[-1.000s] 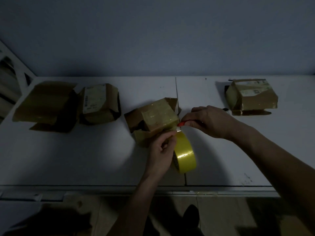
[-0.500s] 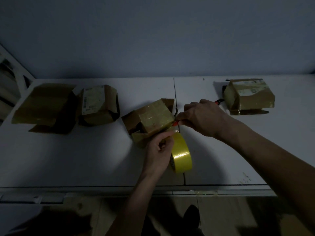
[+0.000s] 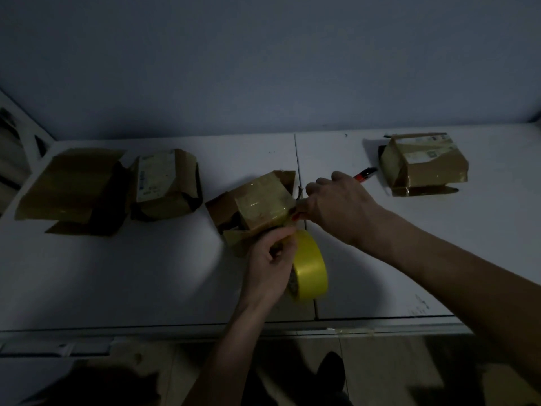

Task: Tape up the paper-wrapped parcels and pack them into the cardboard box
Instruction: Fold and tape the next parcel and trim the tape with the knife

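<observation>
Dim light. Middle parcel (image 3: pixel 260 205) sits mid-desk, just left of the seam in the white desk (image 3: pixel 146 273), top glossy with tape. Left hand (image 3: pixel 270 263) has its fingers curled on the yellow tape roll (image 3: pixel 310 266), which stands on edge at the parcel's near-right corner, close to the front edge. Right hand (image 3: pixel 336 205) is closed round a red-and-black cutter (image 3: pixel 364 173), tip at the parcel's right side. Open cardboard box (image 3: pixel 70 189) lies at the left edge, labelled parcel (image 3: pixel 165 183) just beside it. Another parcel (image 3: pixel 424 162) sits toward the back right corner.
</observation>
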